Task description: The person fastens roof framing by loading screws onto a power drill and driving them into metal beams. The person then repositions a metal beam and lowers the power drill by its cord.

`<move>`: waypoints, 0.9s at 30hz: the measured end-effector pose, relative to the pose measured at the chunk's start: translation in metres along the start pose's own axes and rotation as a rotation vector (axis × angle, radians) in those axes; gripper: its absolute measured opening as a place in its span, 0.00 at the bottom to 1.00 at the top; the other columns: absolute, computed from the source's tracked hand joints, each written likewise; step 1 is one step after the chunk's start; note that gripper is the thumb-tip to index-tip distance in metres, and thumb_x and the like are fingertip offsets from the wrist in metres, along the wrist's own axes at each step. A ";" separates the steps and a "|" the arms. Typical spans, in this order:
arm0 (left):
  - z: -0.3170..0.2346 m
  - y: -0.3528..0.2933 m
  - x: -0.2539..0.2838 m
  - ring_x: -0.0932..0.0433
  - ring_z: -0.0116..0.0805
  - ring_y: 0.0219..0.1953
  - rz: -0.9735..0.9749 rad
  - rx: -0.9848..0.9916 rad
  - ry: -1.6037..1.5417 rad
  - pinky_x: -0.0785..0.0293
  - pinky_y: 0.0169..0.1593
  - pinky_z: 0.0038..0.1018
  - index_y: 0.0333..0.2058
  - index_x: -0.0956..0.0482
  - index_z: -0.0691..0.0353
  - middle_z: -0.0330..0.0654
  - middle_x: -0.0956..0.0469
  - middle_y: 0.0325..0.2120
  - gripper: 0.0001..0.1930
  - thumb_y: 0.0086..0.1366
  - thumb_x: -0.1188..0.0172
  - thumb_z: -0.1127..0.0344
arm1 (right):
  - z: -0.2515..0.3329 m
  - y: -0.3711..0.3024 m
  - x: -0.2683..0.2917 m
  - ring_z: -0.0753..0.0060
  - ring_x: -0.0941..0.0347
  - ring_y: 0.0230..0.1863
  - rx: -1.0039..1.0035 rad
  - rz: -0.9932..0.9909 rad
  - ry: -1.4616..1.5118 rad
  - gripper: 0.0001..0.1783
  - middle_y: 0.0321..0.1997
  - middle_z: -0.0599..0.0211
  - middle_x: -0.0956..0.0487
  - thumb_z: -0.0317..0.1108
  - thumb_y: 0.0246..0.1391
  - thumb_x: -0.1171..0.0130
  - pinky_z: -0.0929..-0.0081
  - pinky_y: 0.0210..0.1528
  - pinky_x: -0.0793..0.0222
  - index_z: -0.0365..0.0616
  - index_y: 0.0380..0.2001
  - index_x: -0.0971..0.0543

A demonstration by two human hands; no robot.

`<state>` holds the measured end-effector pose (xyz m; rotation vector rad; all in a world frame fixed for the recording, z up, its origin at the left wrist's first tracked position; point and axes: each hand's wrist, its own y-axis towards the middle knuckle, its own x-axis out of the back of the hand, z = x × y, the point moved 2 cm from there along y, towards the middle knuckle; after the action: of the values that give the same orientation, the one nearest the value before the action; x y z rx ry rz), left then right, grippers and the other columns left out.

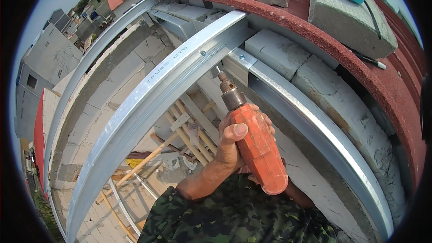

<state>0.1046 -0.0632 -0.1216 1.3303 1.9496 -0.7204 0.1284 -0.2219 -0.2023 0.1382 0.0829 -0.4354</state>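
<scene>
Orange-cased power drill [258, 148] points up toward the junction of the left steel channel [167, 69] and right steel channel [315, 123], its driver bit [219, 68] close to the metal. Left hand [230, 146] is clamped around the forward casing, thumb uppermost. Right hand is largely hidden behind the casing; its grip cannot be told. Handling (judged on appearance only): fairly heavy, rigid, scuffed, possibly slick where worn smooth; best held by the body and rear, fingers clear of the chuck [233, 97]. Channel lips look thin and probably sharp. Block wall [342, 90] and red roof edge [324, 36] limit the right side; open room lies between the channels, above bamboo poles [149, 158].
</scene>
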 end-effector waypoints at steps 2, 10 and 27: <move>-0.001 0.004 -0.002 0.22 0.49 0.37 0.007 0.007 0.042 0.20 0.39 0.48 0.49 0.34 0.60 0.53 0.28 0.36 0.35 0.46 0.38 0.44 | -0.007 0.000 -0.003 0.65 0.26 0.45 -0.009 -0.011 0.014 0.32 0.50 0.58 0.26 0.26 0.50 0.38 0.69 0.49 0.30 0.36 0.59 0.35; -0.003 0.016 0.005 0.23 0.45 0.42 0.073 -0.006 0.147 0.20 0.41 0.48 0.54 0.38 0.60 0.51 0.29 0.40 0.46 0.48 0.39 0.30 | -0.047 -0.011 -0.001 0.63 0.27 0.45 -0.119 -0.049 0.033 0.34 0.48 0.56 0.26 0.28 0.48 0.37 0.66 0.48 0.30 0.36 0.59 0.35; -0.060 0.064 0.097 0.37 0.39 0.61 -0.219 -0.929 0.261 0.37 0.62 0.38 0.62 0.41 0.59 0.43 0.35 0.58 0.48 0.50 0.34 0.37 | 0.061 0.023 -0.001 0.66 0.24 0.31 0.104 -0.433 -0.086 0.24 0.31 0.63 0.22 0.27 0.37 0.33 0.71 0.32 0.30 0.35 0.42 0.25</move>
<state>0.1263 0.0584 -0.1638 0.6502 2.2161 0.3016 0.1397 -0.2102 -0.1397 0.2052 0.0045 -0.8775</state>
